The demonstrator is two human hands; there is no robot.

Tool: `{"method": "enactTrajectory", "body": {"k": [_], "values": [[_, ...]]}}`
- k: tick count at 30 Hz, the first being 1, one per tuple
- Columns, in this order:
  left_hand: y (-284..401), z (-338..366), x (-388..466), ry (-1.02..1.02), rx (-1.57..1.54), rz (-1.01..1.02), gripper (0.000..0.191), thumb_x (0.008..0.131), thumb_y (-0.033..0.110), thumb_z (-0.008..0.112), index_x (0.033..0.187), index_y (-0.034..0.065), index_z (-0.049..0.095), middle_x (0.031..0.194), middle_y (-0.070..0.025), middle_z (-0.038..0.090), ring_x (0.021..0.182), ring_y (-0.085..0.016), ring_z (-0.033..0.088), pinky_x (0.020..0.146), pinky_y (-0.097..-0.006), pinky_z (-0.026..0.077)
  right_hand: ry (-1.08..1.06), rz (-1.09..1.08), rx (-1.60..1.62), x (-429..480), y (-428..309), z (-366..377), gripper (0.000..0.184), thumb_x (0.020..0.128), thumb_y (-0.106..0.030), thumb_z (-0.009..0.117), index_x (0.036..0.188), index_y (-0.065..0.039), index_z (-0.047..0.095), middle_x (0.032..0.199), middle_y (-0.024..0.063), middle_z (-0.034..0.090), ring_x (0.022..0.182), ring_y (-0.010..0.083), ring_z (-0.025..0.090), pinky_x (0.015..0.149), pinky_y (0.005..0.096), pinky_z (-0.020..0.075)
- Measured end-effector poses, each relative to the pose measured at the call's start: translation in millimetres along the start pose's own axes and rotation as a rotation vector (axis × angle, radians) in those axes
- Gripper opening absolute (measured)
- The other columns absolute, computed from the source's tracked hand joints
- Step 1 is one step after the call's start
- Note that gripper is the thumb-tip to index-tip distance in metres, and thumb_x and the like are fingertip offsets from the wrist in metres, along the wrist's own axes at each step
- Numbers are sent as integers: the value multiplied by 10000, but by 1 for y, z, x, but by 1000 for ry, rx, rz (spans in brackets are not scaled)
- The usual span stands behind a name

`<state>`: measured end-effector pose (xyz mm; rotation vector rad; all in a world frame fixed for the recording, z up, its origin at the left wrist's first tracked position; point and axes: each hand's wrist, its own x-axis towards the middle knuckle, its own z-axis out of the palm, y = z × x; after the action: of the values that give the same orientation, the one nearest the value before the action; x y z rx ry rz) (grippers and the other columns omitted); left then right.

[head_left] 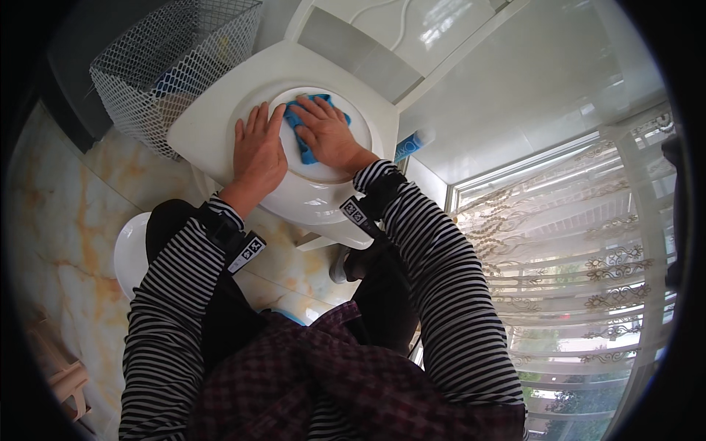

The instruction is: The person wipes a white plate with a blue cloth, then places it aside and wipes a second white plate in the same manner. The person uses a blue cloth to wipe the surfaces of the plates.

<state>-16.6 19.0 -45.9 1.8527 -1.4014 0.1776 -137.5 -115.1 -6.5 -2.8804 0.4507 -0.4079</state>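
Observation:
A white plate point(325, 175) lies on the seat of a white plastic chair or stool point(207, 121). My right hand point(328, 135) presses a crumpled blue cloth point(308, 154) against the plate, its fingers spread over the cloth. At the plate's left side rests my left hand point(259, 149), palm down, with its index fingertip close to the cloth's edge. Both wrists bear dark bands with printed tags over striped sleeves.
A white wire mesh basket point(132, 99) with things inside stands at the upper left. Beside the seat, on the right, is a blue container point(407, 145). A lace curtain point(573, 248) hangs at the right. A round white object point(131, 253) is near my left knee.

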Motion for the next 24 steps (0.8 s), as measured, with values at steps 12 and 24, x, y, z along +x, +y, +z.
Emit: {"method": "enactTrajectory", "body": {"k": [12,24], "values": [[-1,3,0,35,12,1,523,860,66,498,1372,39,396,1396,-215,399,1324,-364,346,1089,-555,225,10,140,-76,-61,4,-23,487,928,-300,498,1370,-98,460,1466,139,373,1319,416,340,1063,582,253],[-3,3,1,50,-15,6,483,907,125,483,1372,36,388,1383,-225,415,1314,-374,357,1080,-561,233,-62,-155,57,-3,-25,-2,504,901,-235,521,1376,-92,436,1468,153,351,1327,437,314,1074,569,260]]}}
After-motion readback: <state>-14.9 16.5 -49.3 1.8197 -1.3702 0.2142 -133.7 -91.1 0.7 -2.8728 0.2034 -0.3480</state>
